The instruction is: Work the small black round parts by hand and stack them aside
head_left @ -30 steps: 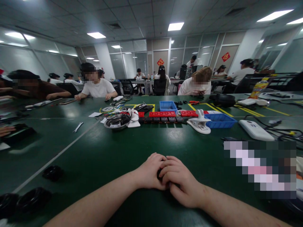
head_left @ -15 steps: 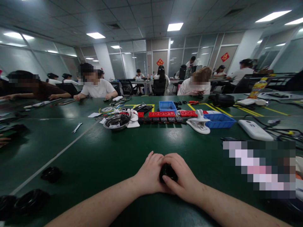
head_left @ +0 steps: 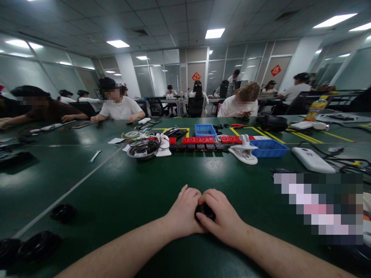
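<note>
A small round black object is held between my two hands above the green table, near its front edge. My left hand wraps round its left side, and most of those fingers are hidden. My right hand curls over it from the right, with the thumb across its front and the fingers over its top. At the left lie more black round pieces: one by the pale line on the table, and a larger one nearer me.
Further back stand a metal bowl of cables, red power strips, a white clamp and blue trays. A wrench lies at the left, a white device at the right. Several people sit beyond.
My right hand's fingers have shifted slightly round the black object, and less of it shows. At the far left, a person's hand has left the near table edge.
</note>
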The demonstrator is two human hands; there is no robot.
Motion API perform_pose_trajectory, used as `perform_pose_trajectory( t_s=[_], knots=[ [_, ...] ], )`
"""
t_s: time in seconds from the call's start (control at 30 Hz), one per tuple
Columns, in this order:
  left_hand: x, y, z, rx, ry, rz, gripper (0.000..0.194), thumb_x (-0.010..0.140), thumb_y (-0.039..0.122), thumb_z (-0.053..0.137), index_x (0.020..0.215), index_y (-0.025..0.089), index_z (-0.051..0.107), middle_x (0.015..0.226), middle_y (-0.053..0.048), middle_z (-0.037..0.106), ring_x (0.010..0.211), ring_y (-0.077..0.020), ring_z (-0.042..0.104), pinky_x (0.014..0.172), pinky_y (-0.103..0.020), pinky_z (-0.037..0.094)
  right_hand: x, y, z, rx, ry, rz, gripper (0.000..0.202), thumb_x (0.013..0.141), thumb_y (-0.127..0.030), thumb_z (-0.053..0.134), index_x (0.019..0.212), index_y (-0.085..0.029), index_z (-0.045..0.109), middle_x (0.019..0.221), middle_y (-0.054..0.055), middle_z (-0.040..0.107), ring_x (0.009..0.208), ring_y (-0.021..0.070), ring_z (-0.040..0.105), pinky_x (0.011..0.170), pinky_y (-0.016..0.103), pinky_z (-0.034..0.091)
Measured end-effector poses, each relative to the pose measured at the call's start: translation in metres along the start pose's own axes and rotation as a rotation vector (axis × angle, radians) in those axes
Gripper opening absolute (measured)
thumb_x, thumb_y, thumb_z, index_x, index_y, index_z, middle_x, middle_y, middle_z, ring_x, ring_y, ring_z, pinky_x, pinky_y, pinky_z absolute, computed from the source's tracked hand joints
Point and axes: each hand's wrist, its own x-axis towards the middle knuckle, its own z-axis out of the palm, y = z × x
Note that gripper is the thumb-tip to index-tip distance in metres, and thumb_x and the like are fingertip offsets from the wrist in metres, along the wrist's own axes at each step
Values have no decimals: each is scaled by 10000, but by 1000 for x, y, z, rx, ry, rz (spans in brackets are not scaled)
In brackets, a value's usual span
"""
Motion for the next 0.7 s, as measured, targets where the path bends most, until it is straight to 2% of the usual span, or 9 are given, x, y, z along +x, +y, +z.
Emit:
perform_pose_trajectory(
  t_s=[0.1,0.23,0.33,0.43,0.7],
  knots=[
    [1,-4,-2,-27,-19,51,403,528,334,704,862,187,533,925,-22,506,924,-209,469,1007,-446,247,1,0,-1,30,25,-48,119,707,-163,494,825,-176,497,828,50,535,801,191,474,738,371,389],
    [3,-13,-2,-86,-77,98,362,533,296,711,849,196,566,963,-24,496,936,-208,455,858,-337,395,-1,-5,-5,66,25,-180,178,664,-86,414,779,-188,503,777,23,560,791,165,503,852,403,344],
    [3,-17,0,-89,-85,148,382,533,298,717,882,214,586,981,-18,494,951,-210,450,870,-332,378,-2,-9,-7,87,-19,-272,212,635,-70,377,742,-198,508,731,3,568,770,146,524,937,413,283],
    [4,-19,1,-60,-86,188,393,540,313,713,904,225,592,980,-14,498,949,-211,451,893,-344,356,-3,-11,-8,102,-43,-304,216,630,-69,373,730,-200,512,715,-3,578,799,143,534,967,404,257],
    [4,-15,-1,-42,-101,141,432,573,317,688,968,208,554,967,-28,518,924,-216,462,876,-358,374,-1,-6,-7,73,22,-250,235,702,-101,417,889,-196,524,877,41,589,899,180,509,938,428,304]
  ],
)
